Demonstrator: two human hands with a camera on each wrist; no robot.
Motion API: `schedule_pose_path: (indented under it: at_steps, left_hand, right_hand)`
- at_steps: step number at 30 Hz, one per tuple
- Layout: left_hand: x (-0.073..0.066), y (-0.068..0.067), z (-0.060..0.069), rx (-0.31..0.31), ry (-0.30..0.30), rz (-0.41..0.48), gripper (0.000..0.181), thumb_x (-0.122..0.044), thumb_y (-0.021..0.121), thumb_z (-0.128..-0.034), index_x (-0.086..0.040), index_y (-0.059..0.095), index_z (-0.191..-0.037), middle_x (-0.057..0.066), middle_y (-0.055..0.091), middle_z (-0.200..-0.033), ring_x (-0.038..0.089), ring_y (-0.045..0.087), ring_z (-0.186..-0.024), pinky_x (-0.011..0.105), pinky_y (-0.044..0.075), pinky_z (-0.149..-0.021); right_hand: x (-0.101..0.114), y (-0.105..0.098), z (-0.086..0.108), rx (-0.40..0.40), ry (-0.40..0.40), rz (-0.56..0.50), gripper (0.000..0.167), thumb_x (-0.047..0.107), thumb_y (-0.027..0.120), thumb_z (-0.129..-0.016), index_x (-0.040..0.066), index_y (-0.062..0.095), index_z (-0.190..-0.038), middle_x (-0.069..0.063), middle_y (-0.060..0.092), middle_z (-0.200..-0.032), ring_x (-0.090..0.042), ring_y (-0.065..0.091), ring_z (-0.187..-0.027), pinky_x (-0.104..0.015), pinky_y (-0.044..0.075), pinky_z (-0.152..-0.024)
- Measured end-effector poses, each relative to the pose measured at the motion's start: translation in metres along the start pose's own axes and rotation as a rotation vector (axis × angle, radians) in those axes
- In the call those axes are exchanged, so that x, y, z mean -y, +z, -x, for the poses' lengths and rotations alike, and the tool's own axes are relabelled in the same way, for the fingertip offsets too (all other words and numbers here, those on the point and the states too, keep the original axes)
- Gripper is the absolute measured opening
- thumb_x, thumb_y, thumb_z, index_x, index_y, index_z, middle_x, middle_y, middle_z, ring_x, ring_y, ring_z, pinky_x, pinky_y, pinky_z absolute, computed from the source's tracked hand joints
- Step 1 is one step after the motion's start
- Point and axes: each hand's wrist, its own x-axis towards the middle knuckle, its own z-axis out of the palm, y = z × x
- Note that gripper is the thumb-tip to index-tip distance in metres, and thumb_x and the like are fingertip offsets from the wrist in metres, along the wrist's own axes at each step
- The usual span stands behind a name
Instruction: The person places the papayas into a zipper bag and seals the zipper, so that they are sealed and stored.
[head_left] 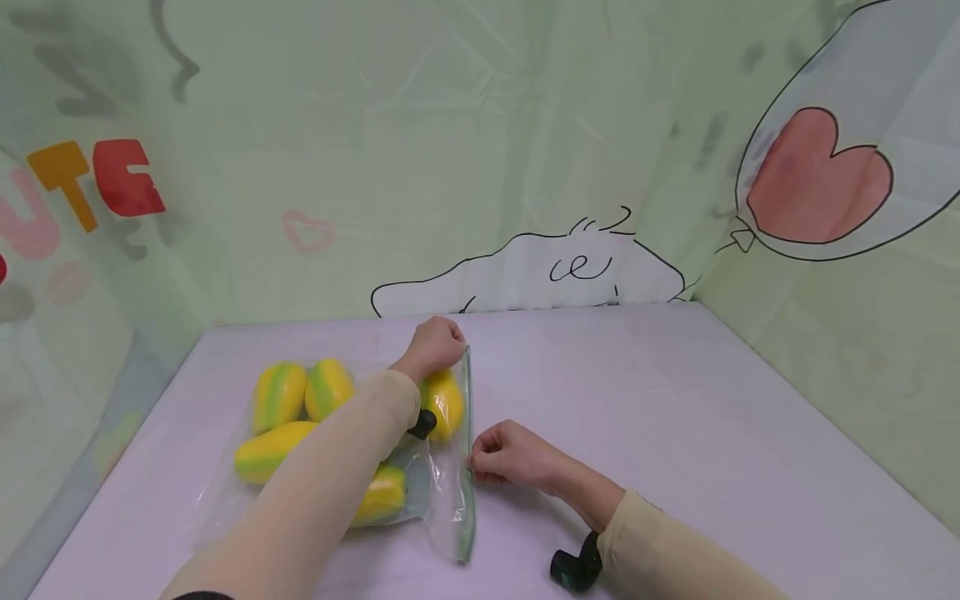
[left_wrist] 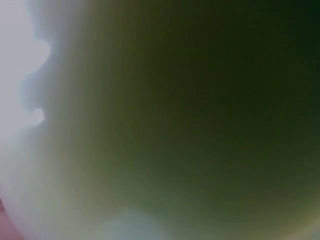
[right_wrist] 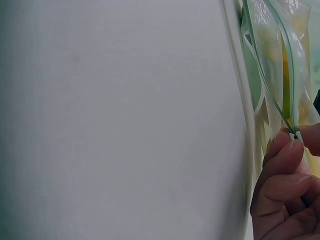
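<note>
A clear zip bag point(head_left: 447, 517) lies flat on the table, its green-edged opening facing right. Inside are several yellow mango-like fruits point(head_left: 279, 396) with green streaks. At the far end of the opening, my left hand point(head_left: 435, 343) grips the bag's edge with curled fingers. My right hand point(head_left: 517, 454) pinches the small white slider point(right_wrist: 296, 135) midway along the zip, between thumb and fingers. Beyond the slider, the right wrist view shows the zip strips point(right_wrist: 265, 82) parted. The left wrist view is a dark green blur, and my left forearm hides part of the bag.
The pale lilac table point(head_left: 637, 400) extends right of the bag. Light green printed curtains point(head_left: 337, 167) stand along the back and both sides. Black wrist cameras point(head_left: 577, 567) sit on both wrists, the left one close to a bagged fruit.
</note>
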Motion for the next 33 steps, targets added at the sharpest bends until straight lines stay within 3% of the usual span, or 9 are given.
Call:
schedule_pose_path:
  at_steps: [7,17,23,33]
  left_hand:
    - [0.002,-0.001,-0.001,-0.006,0.006,-0.003,0.017,-0.008,0.055,-0.0945,-0.005,0.071,-0.095,0.004,0.058,-0.087,0.019,0.053,-0.081,0.024,0.043,-0.07]
    - [0.0,-0.009,0.003,-0.029,0.001,0.027,0.018,-0.008,0.054,-0.0957,-0.002,0.071,-0.1,0.007,0.061,-0.095,0.018,0.052,-0.081,0.024,0.043,-0.071]
    - [-0.001,-0.009,0.002,-0.03,-0.013,0.032,0.016,-0.009,0.055,-0.096,-0.003,0.07,-0.099,0.006,0.06,-0.094,0.018,0.052,-0.081,0.023,0.042,-0.07]
    - [-0.001,-0.009,0.001,-0.032,-0.038,0.022,0.016,-0.009,0.055,-0.0966,-0.003,0.07,-0.101,0.006,0.059,-0.095,0.019,0.053,-0.084,0.025,0.044,-0.074]
  right_hand:
    - [-0.001,0.005,0.002,0.007,0.007,-0.017,0.021,0.014,0.063,-0.094,-0.001,0.065,-0.079,0.003,0.051,-0.062,-0.01,0.042,-0.058,-0.021,0.032,-0.054]
    - [0.0,0.012,0.0,-0.047,0.002,-0.116,0.019,0.014,0.062,-0.096,-0.002,0.072,-0.09,0.002,0.063,-0.067,-0.01,0.052,-0.059,-0.021,0.041,-0.056]
    - [0.001,0.011,0.001,-0.04,0.003,-0.159,0.019,0.014,0.064,-0.097,-0.004,0.071,-0.093,0.002,0.067,-0.068,-0.008,0.058,-0.061,-0.02,0.043,-0.056]
    - [0.003,0.014,0.0,-0.052,0.004,-0.154,0.021,0.015,0.064,-0.099,-0.004,0.071,-0.091,0.003,0.063,-0.068,-0.009,0.053,-0.059,-0.02,0.04,-0.055]
